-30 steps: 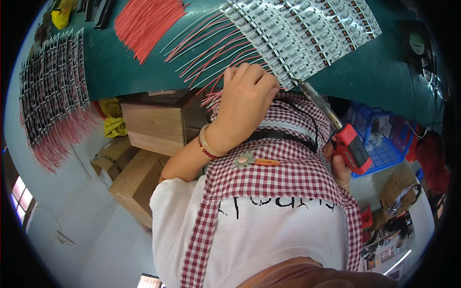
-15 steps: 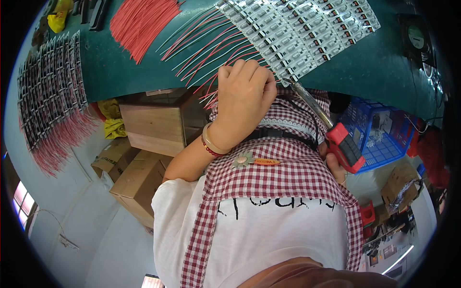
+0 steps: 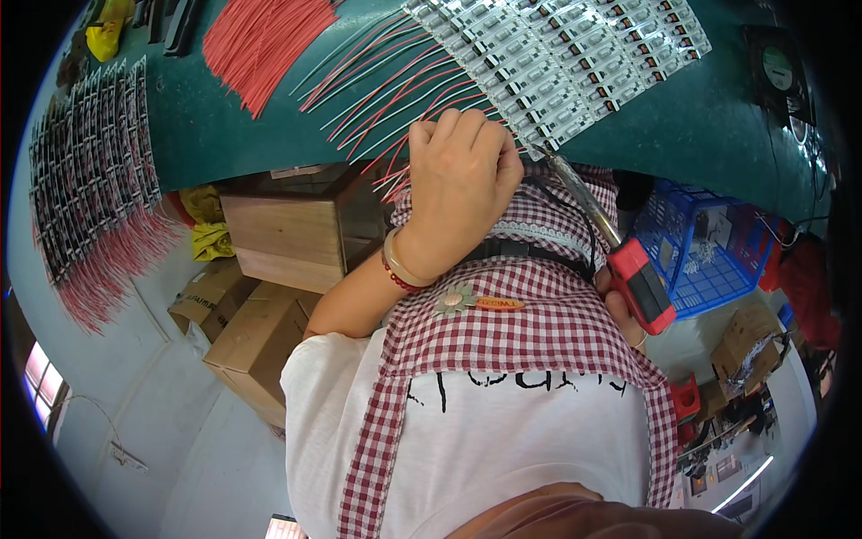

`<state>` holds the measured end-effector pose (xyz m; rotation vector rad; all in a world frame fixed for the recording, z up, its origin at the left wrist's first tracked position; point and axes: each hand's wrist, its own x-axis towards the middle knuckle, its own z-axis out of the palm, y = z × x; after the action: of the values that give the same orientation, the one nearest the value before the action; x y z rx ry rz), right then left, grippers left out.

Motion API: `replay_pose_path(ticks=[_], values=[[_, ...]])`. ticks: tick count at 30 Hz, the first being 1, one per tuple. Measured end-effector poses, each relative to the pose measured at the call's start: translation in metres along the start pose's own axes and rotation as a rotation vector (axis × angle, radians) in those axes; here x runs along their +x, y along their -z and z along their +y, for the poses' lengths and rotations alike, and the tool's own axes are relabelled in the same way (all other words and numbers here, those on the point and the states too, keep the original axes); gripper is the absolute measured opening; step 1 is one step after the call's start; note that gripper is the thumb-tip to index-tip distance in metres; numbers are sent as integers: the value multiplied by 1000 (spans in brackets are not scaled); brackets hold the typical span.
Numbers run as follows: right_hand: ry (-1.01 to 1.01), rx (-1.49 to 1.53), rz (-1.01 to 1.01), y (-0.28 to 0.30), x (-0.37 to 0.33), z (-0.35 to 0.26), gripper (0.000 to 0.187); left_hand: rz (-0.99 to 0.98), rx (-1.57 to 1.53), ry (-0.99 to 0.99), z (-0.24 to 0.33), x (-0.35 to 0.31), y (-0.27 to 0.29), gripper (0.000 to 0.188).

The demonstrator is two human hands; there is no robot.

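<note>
- Head view: the green tabletop carries loose red wires and rows of small white circuit strips.
- Brown cardboard boxes sit below its edge; a blue basket stands at right.
- The left hand, fingers curled, pinches wire ends at the strips.
- The right hand grips a red-handled soldering iron.

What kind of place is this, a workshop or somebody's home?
Most likely a small electronics assembly workshop. A green work mat holds rows of small circuit strips and bundles of red wires, and the right hand grips a red-handled soldering iron.
</note>
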<state>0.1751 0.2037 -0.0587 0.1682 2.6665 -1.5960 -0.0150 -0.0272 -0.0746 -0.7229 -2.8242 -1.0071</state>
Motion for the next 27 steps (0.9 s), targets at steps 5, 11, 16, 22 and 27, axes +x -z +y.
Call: replay_pose_path(ticks=[5,11,16,22,27], values=[[25,-216,120,-14,-12,25,14,14,5,-4,0,-2,-3,15],[-100,70,58,-5,-10,12,21,19,9,-3,-2,-3,-5,14],[-123,71,59,-3,-10,12,27,20,17,-7,-1,-1,-4,14],[-102,45,55,-4,-8,14,28,17,21,4,-1,2,-2,14],[-173,192,16,-1,-12,22,31,-5,63,2,0,0,9,18]])
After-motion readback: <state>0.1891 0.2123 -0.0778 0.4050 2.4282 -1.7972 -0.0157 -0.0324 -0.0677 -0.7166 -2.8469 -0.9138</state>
